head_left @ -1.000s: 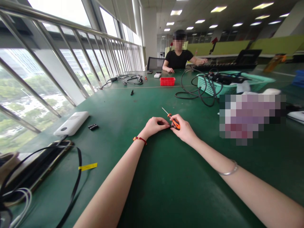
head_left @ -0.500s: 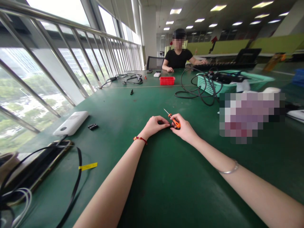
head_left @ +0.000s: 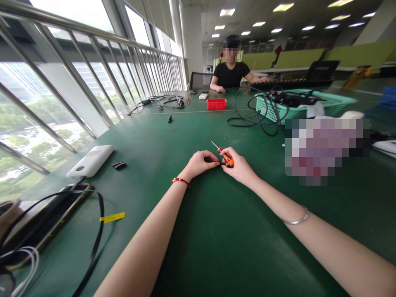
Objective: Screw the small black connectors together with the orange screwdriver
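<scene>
My right hand (head_left: 239, 164) is closed around an orange and black screwdriver (head_left: 228, 160), its thin metal shaft pointing up and to the left, away from me. Close beside it, my left hand (head_left: 201, 162) pinches a small dark piece (head_left: 220, 163) between thumb and fingertips. The right fingertips also reach that piece, and most of it is hidden by the fingers, so its kind does not show. Both hands are low over the green table (head_left: 198, 231). A small black part (head_left: 119, 165) lies on the table to the left of my hands.
A white power bank (head_left: 90, 161) and a phone (head_left: 52, 218) with cables lie left. Farther back are a red bin (head_left: 216, 104), a small black piece (head_left: 170, 119) and a green basket (head_left: 269, 110) with cables. Across the table sits a person (head_left: 231, 74). A pixelated patch covers something right.
The whole view has shifted very slightly. Both hands keep the same hold on the screwdriver and the small dark piece.
</scene>
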Action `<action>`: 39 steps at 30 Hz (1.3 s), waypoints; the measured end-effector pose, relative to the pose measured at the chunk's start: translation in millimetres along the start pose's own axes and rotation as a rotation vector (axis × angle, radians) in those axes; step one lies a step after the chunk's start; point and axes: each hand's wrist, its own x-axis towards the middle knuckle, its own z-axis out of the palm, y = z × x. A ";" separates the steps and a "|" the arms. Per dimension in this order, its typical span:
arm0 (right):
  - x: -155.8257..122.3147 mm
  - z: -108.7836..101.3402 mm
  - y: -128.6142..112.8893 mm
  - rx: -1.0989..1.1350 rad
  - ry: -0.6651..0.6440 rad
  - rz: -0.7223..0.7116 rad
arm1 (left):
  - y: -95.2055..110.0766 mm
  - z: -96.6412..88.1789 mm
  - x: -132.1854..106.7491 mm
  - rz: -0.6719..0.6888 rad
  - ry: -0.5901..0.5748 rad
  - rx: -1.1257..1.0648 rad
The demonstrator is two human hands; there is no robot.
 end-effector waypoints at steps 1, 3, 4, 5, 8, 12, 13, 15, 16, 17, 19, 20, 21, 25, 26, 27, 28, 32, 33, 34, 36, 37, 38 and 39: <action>0.0 0.0 0.3 -0.001 -0.001 -0.002 | 0.9 0.2 -0.3 0.000 0.003 -0.001; 0.2 0.5 1.7 -0.006 -0.003 -0.007 | 2.6 0.5 -1.0 -0.002 0.004 -0.011; 0.4 0.8 2.6 -0.009 -0.005 -0.009 | 3.4 0.6 -1.3 -0.003 0.003 -0.019; 0.5 1.1 3.4 -0.010 -0.006 -0.011 | 4.0 0.6 -1.5 -0.005 0.003 -0.025; 0.8 1.6 4.0 -0.007 -0.010 -0.011 | 4.7 0.5 -1.9 -0.008 0.009 -0.037; 0.4 1.0 0.8 -0.009 -0.014 0.002 | 4.4 0.6 -1.6 -0.024 0.026 -0.040; 0.3 0.9 0.0 -0.007 -0.013 0.003 | 4.2 0.7 -1.5 -0.027 0.031 -0.040; 0.2 0.9 -0.8 0.021 -0.002 -0.002 | 3.6 0.8 -1.5 -0.030 0.045 -0.043; 0.3 1.0 -0.8 0.047 0.004 -0.006 | 3.2 0.8 -1.4 -0.031 0.048 -0.046; 0.4 1.0 -0.7 0.078 0.011 -0.012 | 2.7 0.8 -1.5 -0.030 0.050 -0.051; 0.8 1.1 -0.3 0.127 0.027 -0.028 | 1.9 0.6 -1.5 -0.025 0.051 -0.055; 1.0 1.1 -0.1 0.138 0.031 -0.038 | 1.5 0.5 -1.6 -0.022 0.050 -0.055; 1.2 1.2 0.0 0.139 0.033 -0.047 | 1.2 0.5 -1.7 -0.020 0.049 -0.053; 2.1 2.2 0.7 0.111 0.033 -0.082 | 0.5 0.9 -1.8 -0.015 0.049 -0.046; 2.4 2.5 1.0 0.105 0.032 -0.085 | 0.3 1.1 -1.8 -0.015 0.050 -0.046; 2.7 2.8 1.3 0.100 0.031 -0.084 | 0.1 1.3 -1.7 -0.014 0.052 -0.045; 2.9 3.1 1.7 0.097 0.029 -0.080 | -0.1 1.4 -1.7 -0.014 0.052 -0.044; 3.6 3.4 3.1 0.095 0.033 -0.062 | -0.6 1.2 -1.7 0.002 0.044 -0.041; 3.6 3.4 3.3 0.096 0.034 -0.063 | -0.4 1.1 -1.8 0.004 0.042 -0.038; 3.5 3.4 3.3 0.096 0.034 -0.064 | -0.1 0.9 -2.0 0.004 0.042 -0.033; 3.2 3.4 2.7 0.094 0.031 -0.065 | 1.0 0.6 -2.5 -0.002 0.041 -0.021; 3.1 3.4 2.1 0.093 0.028 -0.066 | 1.7 0.5 -2.7 -0.006 0.042 -0.015; 3.0 3.3 1.5 0.094 0.027 -0.069 | 2.3 0.5 -3.0 -0.009 0.043 -0.011; 2.9 3.0 0.9 0.096 0.032 -0.072 | 2.9 0.4 -3.3 -0.010 0.044 -0.008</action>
